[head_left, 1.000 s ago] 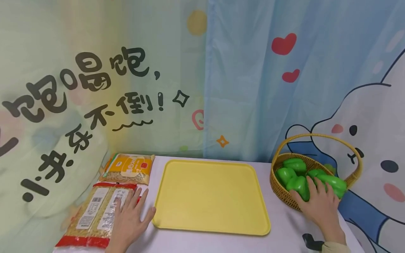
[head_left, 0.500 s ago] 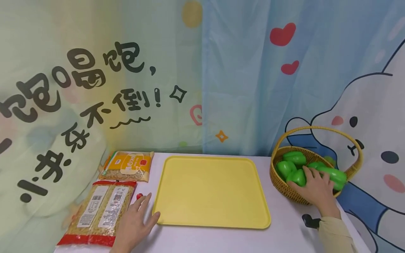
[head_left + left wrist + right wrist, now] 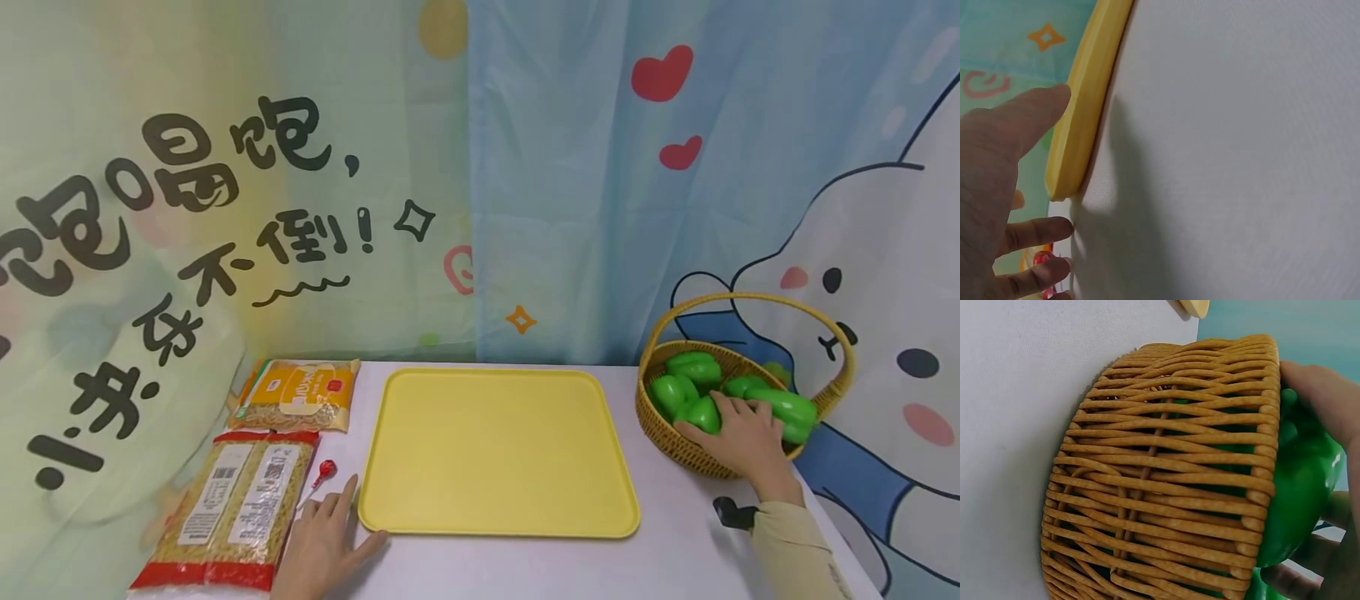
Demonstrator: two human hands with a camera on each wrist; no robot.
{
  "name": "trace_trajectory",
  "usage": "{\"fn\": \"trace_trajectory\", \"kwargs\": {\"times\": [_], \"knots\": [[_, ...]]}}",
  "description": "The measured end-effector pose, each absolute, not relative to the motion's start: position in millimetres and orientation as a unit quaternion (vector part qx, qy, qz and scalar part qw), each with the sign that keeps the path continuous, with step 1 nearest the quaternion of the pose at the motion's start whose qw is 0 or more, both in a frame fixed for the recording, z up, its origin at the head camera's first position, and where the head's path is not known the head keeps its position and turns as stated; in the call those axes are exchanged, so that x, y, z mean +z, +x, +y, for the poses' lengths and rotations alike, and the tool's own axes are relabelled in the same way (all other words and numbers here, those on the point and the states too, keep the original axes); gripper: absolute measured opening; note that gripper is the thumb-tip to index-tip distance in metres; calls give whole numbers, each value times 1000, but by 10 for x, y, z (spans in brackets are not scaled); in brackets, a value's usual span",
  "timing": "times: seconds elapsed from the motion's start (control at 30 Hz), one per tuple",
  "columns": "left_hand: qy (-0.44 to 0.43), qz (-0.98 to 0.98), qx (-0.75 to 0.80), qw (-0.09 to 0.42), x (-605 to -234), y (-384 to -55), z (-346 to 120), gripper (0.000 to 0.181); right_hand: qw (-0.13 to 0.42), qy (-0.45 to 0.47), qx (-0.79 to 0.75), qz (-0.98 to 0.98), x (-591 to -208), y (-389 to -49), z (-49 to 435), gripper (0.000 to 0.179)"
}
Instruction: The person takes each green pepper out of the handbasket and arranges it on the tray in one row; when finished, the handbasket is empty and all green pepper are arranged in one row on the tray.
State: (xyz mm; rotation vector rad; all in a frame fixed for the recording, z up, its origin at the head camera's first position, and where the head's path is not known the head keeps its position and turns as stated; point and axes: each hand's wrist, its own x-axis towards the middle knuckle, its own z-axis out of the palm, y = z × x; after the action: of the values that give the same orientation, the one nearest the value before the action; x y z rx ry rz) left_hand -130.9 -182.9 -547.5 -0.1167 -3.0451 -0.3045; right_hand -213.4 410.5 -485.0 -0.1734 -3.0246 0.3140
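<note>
Let the yellow tray [image 3: 498, 454] on the white tabletop [image 3: 570, 573] be the centre of a clock, with 12 at its far side. The wicker basket [image 3: 678, 446] stands at about 3 o'clock, and several green peppers [image 3: 693, 369] lie inside it. The right hand [image 3: 742, 437] is over this basket, and its grip is curled round one green bell pepper [image 3: 1304, 475], thumb on one side and fingers on the other. The left hand [image 3: 321, 542] is at 8 o'clock, its grip wide; the thumb is at the tray's corner, but I cannot tell if it touches. At 9 o'clock lies a red lollipop [image 3: 326, 469], just beside a clear packet [image 3: 225, 508] with red ends. An orange bag [image 3: 300, 396] lies between 9 and 10 o'clock.
</note>
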Motion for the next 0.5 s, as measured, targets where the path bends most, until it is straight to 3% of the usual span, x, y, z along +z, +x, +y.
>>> {"fn": "trace_trajectory", "kwargs": {"times": [0.5], "knots": [[-17,-994,-110,-4,-5471,-1385,-1784,92,112,-46,181,-976,-4507,-2045,3893,90]]}}
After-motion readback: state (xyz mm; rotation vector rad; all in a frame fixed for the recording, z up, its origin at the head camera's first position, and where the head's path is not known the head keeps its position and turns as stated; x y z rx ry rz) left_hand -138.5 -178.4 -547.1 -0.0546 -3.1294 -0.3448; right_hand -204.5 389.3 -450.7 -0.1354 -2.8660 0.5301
